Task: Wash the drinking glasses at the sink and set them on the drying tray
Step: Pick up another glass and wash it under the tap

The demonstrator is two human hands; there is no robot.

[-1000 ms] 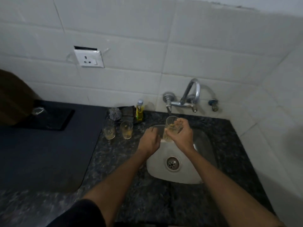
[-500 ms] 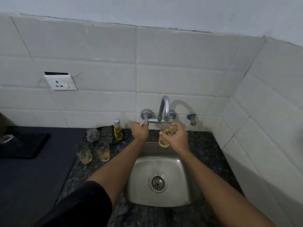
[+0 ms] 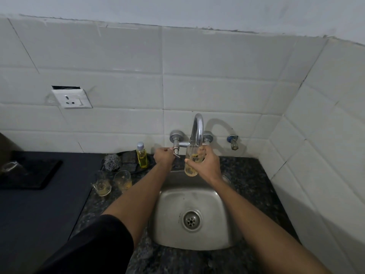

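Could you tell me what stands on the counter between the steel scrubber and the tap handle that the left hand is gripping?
In the head view, a small bottle of yellow liquid stands between the steel scrubber and the tap handle gripped by the left hand.

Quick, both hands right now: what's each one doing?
Left hand: grips the tap handle.
Right hand: holds a glass under the spout.

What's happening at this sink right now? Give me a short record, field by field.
left hand: left hand grips the tap handle
right hand: right hand holds a glass under the spout
waiting: two dirty glasses on the counter
cleaning things: soap bottle, steel scrubber
sink: sink, no water visible in it
tray: black tray at left, one glass on it
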